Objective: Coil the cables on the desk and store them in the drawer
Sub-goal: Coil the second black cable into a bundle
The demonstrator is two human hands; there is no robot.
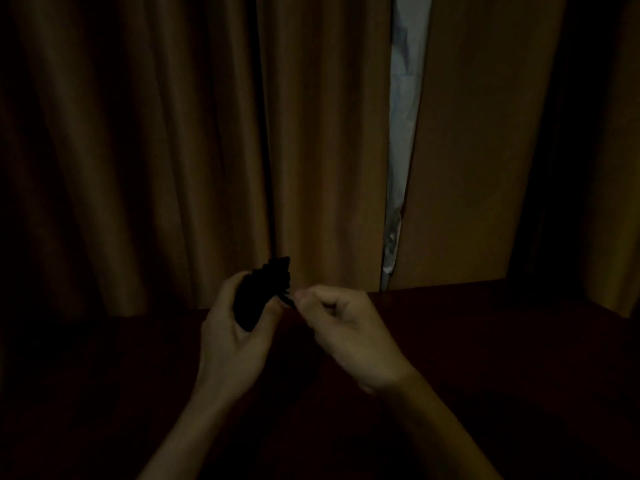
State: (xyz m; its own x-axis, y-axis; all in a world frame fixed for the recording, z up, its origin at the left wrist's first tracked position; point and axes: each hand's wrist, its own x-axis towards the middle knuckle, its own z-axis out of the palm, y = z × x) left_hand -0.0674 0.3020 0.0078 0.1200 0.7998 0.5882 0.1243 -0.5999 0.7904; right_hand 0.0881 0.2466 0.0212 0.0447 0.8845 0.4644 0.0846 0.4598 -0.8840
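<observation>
Black cable bundle (pixel 265 289), a small dark coil, is held in the air above the desk, low in the frame and a bit left of centre. Light is v. poor, so it reads only as a black silhouette w/ a ragged top edge; single loops, plugs or connectors can't be made out. Its lower part is covered by the left hand (pixel 230 341). The fingers (pixel 227 284) curl round the bundle's left side and the thumb (pixel 268 315) presses on its near right side, so this hand grips the coil, w/ the top sticking out above the fingers. A short thin black strand (pixel 288 299) leaves the bundle's right edge and runs to the right hand (pixel 349 330), just beside the left one. That hand's thumb and forefinger tips (pixel 303 296) pinch the strand's end, w/ the other fingers curled in toward the palm. How much cable sits inside the pinch can't be told. Both bare forearms rise from the bottom edge and are cut off there. Under the hands the dark reddish-brown desk top (pixel 502 341) is nearly black, its surface detail lost in shadow. Behind it hang ochre-brown curtains (pixel 156 150) in vertical folds, w/ a narrow gap right of centre showing pale bluish-white fabric (pixel 401 133). Frame corners fade to black.
</observation>
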